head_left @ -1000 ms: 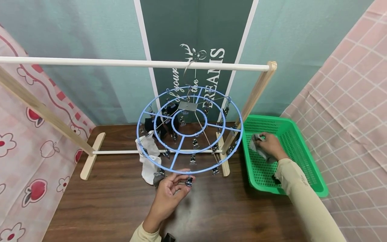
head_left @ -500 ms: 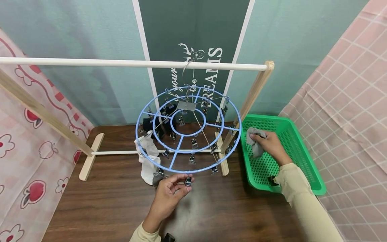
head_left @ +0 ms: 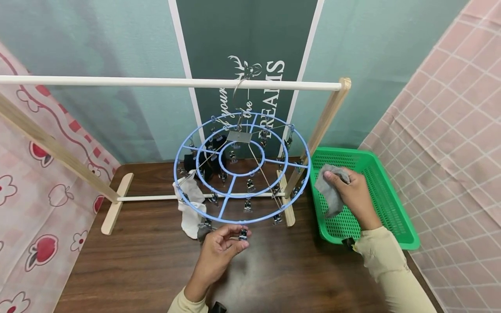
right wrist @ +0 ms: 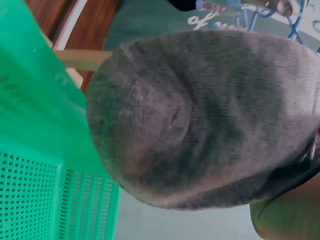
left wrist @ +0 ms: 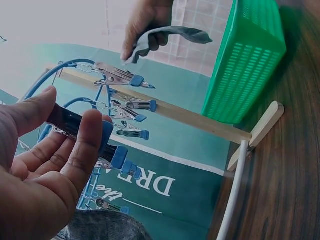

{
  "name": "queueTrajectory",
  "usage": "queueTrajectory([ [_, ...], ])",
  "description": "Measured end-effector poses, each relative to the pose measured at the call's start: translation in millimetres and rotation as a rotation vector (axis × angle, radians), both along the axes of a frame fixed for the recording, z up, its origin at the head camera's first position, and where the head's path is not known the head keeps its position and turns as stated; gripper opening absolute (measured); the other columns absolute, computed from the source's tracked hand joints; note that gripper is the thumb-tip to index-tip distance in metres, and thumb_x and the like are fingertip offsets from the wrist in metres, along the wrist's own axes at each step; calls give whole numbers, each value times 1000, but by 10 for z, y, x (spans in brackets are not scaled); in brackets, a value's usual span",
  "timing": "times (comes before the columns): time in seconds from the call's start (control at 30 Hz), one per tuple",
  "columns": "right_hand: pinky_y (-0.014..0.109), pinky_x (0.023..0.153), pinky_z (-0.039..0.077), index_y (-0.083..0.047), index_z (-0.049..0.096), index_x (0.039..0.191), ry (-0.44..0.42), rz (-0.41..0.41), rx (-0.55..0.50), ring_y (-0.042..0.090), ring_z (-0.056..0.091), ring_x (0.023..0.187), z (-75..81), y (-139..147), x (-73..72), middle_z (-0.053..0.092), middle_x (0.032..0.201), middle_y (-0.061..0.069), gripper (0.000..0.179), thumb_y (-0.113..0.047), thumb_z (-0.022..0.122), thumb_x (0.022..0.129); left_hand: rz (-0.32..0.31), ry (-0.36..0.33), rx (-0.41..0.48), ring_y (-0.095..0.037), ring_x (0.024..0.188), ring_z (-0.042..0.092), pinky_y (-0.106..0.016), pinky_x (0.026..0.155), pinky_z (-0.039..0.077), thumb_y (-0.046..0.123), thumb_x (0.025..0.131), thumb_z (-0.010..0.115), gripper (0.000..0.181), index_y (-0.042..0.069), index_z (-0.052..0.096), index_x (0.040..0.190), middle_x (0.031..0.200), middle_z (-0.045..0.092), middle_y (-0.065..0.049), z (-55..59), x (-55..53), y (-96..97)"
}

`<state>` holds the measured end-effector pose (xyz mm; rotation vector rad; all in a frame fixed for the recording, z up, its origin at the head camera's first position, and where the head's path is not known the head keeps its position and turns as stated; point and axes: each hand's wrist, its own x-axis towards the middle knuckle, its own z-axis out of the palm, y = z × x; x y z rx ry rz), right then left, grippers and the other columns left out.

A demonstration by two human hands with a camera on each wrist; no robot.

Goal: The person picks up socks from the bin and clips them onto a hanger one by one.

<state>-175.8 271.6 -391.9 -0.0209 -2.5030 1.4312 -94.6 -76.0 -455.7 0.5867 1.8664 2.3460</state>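
A round blue hanger (head_left: 228,195) with several metal clips hangs from the white rod. At its near edge, my left hand (head_left: 215,254) pinches a clip (head_left: 243,234) between thumb and fingers. The left wrist view shows this clip's dark body (left wrist: 67,120) and blue tip. Over the green basket (head_left: 409,226), my right hand (head_left: 359,198) grips a grey sock (head_left: 332,191) by one end, the rest drooping. That sock's cloth (right wrist: 200,120) fills much of the right wrist view. Just left of my left hand hangs another grey sock (left wrist: 105,227).
White socks (head_left: 192,221) and black socks (head_left: 190,163) hang from the hanger's left side. The rack's wooden post (head_left: 326,119) rises between hanger and basket. Its lower white bar (head_left: 148,198) runs over the brown wooden surface (head_left: 129,261). A pink checked cloth (head_left: 450,152) borders the right.
My right hand has lifted the grey sock up out of the basket's inside, and more of the sock shows. My left hand keeps its hold on the clip. The head view has shifted slightly.
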Motion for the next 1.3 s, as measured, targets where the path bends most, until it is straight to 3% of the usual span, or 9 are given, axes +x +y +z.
queueTrajectory([
  [0.33, 33, 44, 44, -4, 67, 101, -48, 48, -9, 14, 52, 55, 52, -147, 240, 62, 73, 1, 24, -26, 70, 90, -28, -62, 36, -16, 90, 67, -31, 73, 57, -10, 85, 65, 28, -20, 52, 108, 99, 61, -37, 36, 10, 18],
  [0.5, 29, 39, 34, -5, 67, 103, -42, 104, 12, 9, 39, 45, 90, -244, 375, 62, 68, 6, 21, -20, 71, 90, -51, -52, 78, -16, 84, 68, -31, 68, 58, -11, 85, 64, 28, -23, 49, 106, 96, 59, -40, 26, 11, 15],
  [0.67, 28, 41, 40, -5, 64, 101, -57, 177, -11, 10, 42, 47, 80, -344, 501, 63, 67, 8, 17, -15, 71, 89, -63, -35, 123, -16, 85, 68, -30, 68, 58, -12, 86, 63, 28, -25, 47, 105, 94, 57, -44, 19, 13, 12],
  [0.8, 28, 39, 33, -5, 61, 96, -65, 245, -9, 6, 33, 46, 32, -414, 569, 58, 62, 8, 13, -9, 71, 88, -57, -42, 127, -16, 85, 68, -29, 68, 58, -11, 86, 63, 31, -26, 44, 106, 95, 56, -45, 31, 13, 11],
  [1.07, 28, 53, 49, -15, 63, 89, -20, 366, 87, 12, 57, 66, -56, -522, 633, 66, 83, -3, 19, -1, 73, 83, -35, -53, 108, -16, 84, 69, -31, 67, 58, -9, 88, 62, 31, -24, 43, 109, 94, 58, -41, 41, 14, 15],
  [1.3, 25, 53, 47, -20, 64, 84, -21, 397, 130, 8, 54, 64, -114, -668, 712, 66, 82, -6, 24, -2, 78, 78, -40, -89, 138, -19, 84, 69, -29, 66, 58, -10, 86, 63, 36, -24, 39, 109, 95, 57, -41, 28, 23, 19],
])
